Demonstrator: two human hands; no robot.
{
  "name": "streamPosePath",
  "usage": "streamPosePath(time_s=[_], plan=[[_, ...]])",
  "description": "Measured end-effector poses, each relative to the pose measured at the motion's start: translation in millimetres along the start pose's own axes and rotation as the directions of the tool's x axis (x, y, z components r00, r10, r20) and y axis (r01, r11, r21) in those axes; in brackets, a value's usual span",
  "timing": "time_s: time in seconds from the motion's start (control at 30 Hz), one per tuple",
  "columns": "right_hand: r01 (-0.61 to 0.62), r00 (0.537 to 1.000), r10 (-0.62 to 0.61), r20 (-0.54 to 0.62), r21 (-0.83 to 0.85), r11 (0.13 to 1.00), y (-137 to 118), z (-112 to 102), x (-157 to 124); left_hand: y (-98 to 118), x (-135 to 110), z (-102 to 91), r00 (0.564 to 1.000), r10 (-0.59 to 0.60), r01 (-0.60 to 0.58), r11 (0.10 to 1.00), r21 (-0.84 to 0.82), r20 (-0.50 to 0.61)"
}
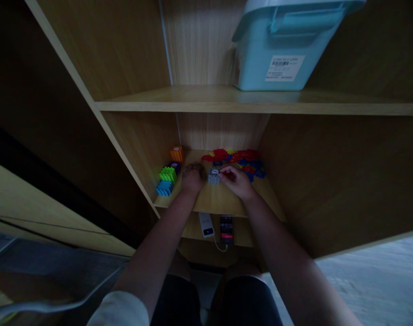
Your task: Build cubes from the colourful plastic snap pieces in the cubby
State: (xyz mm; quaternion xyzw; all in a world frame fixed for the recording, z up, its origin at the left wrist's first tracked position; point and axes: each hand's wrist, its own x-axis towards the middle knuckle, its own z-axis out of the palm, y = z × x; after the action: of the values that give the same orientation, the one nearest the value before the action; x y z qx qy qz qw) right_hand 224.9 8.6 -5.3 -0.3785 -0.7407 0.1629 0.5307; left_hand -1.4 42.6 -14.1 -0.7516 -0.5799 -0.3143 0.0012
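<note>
Both my arms reach into a wooden shelf compartment (223, 201). A small grey block cube (213, 176) sits on the shelf between my hands. My right hand (236, 179) pinches it from the right with curled fingers. My left hand (193, 176) rests just left of the cube, fingers curled; whether it grips anything is hidden. Behind the hands lies a heap of red and blue flat plastic pieces (238, 160).
Finished cubes stand at the left: orange (176, 154), green (168, 174), blue (164, 188), with a purple one (175, 166) between. A pale blue lidded bin (281, 45) sits on the shelf above. A white power bank (206, 225) and a dark device (226, 229) lie on the lower shelf.
</note>
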Motion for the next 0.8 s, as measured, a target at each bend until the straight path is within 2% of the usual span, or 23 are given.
streamPosePath(time_s=[0.27,0.57,0.7,0.8], plan=[[0.007,1.0,-0.007,-0.003,-0.018,1.0,-1.8,-1.0,0.4,-0.3,0.4,2.6,0.991,-0.092,0.1,0.991,0.089,-0.096],[0.001,1.0,-0.001,-0.002,-0.018,1.0,-6.5,-2.8,0.5,-1.9,1.9,0.7,0.993,-0.108,0.112,0.989,0.099,-0.044],[0.006,1.0,-0.006,-0.001,-0.023,1.0,-5.9,-2.9,0.9,-2.8,3.0,0.3,0.989,-0.138,0.14,0.99,0.035,-0.049],[0.025,1.0,-0.025,-0.01,-0.02,0.999,-4.1,-2.9,0.8,-6.3,4.5,-1.5,0.985,-0.131,0.118,0.986,-0.115,-0.111]])
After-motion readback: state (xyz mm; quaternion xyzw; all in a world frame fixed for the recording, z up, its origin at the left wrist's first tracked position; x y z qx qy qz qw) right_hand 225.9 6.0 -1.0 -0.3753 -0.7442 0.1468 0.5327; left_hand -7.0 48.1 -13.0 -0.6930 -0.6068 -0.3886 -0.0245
